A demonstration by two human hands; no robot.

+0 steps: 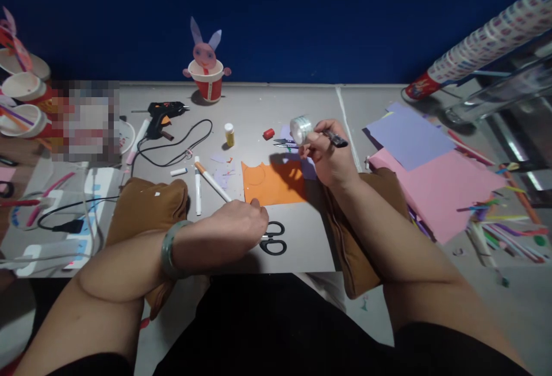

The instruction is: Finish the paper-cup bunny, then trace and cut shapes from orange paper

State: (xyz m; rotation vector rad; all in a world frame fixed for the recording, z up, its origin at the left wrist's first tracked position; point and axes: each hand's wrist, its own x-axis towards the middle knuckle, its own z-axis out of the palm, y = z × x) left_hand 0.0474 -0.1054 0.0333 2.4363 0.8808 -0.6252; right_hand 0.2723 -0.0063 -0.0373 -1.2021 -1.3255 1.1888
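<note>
My right hand [330, 154] grips a roll of clear tape [301, 129] by its side, raised over the table. A black, pen-like piece [336, 139] sticks out between its fingers. Pointed metal blades [285, 144] show left of this hand; I cannot tell whether they are held. My left hand [235, 223] is closed, fingers curled down at the lower edge of an orange sheet [276, 183] with a drawn circle. What is in these fingers is hidden. Black-handled scissors [276, 238] lie just right of it, their blades covered by the hand.
Markers [198, 186], a yellow bottle [229, 134] and a red cap [268, 134] lie mid-table. Behind are a glue gun [161, 116] with its cord and a rabbit-faced cup [209, 85]. Brown cushions [146, 209] lie under both forearms. Pink paper [444, 192] is at right.
</note>
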